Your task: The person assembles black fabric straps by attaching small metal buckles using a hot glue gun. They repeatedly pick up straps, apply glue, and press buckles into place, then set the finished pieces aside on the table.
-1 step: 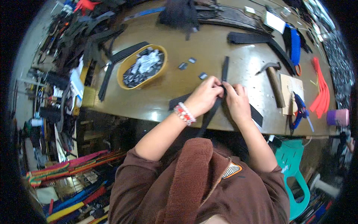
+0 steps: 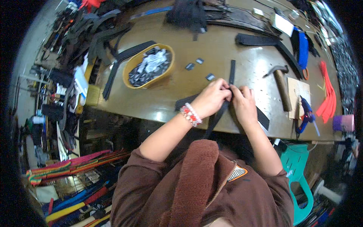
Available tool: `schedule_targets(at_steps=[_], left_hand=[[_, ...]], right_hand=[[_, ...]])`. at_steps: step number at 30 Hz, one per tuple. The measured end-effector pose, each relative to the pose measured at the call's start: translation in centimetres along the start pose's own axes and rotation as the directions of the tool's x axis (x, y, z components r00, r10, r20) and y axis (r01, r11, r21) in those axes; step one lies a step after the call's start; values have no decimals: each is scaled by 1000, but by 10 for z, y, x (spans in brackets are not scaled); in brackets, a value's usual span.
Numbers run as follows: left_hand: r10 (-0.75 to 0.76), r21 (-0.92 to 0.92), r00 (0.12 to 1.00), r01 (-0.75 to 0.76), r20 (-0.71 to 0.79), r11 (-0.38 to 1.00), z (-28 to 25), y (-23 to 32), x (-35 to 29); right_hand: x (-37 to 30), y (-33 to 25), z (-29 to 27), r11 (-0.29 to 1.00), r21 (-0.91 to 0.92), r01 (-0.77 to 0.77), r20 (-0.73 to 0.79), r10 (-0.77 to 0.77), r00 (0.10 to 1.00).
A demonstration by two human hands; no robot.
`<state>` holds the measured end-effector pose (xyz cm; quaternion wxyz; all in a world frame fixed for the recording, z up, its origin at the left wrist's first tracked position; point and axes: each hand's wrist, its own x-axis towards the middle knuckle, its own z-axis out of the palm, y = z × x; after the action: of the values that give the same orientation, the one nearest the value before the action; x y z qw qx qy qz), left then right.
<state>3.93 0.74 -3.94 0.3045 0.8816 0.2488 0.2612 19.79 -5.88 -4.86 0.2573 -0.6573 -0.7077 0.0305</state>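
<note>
A narrow black strap [image 2: 232, 70] lies across the table, its far end pointing away from me and its near part hanging over the front edge. My left hand [image 2: 211, 99] pinches it, fingertips closed on the webbing. Right beside it, my right hand [image 2: 244, 106] also has thumb and fingers closed on the strap; what exactly lies between the fingertips is hidden. Just beyond my left hand is a small dark label [image 2: 210, 76], with two more labels [image 2: 189, 66] farther off. Folded black straps [image 2: 185, 102] lie by my left wrist, and another black strap [image 2: 262, 118] by my right.
A yellow bowl [image 2: 126, 77] of labels stands at the left. At the right are a hammer [image 2: 281, 90], a wooden board [image 2: 293, 85], a blue glue gun [image 2: 306, 115] and red straps [image 2: 328, 94]. Below the table's right edge is a green plastic chair [image 2: 298, 166].
The whole view has shifted slightly, so the table things sit a little farther right. Both hands keep the same grip on the strap.
</note>
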Motion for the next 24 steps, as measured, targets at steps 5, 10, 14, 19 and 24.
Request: schedule_targets(at_steps=[5, 10, 14, 19, 24], left_hand=[[88, -7, 962, -89, 259, 996, -18, 6, -14], [-17, 228, 993, 44, -119, 973, -101, -20, -12], [-243, 539, 885, 439, -397, 718, -160, -77, -30], [-247, 587, 881, 457, -404, 668, -163, -103, -43], [-248, 385, 800, 503, -546, 774, -168, -98, -39]], right_hand=[[0, -3, 0, 1000, 4, -21, -23, 21, 1000], [-2, -2, 0, 1000, 12, -17, -40, 18, 999], [-1, -3, 1, 1000, -4, -11, -92, 10, 996], [-2, -2, 0, 999, 46, -18, -99, 22, 995], [-4, 1, 5, 999, 42, 17, -132, -11, 991]])
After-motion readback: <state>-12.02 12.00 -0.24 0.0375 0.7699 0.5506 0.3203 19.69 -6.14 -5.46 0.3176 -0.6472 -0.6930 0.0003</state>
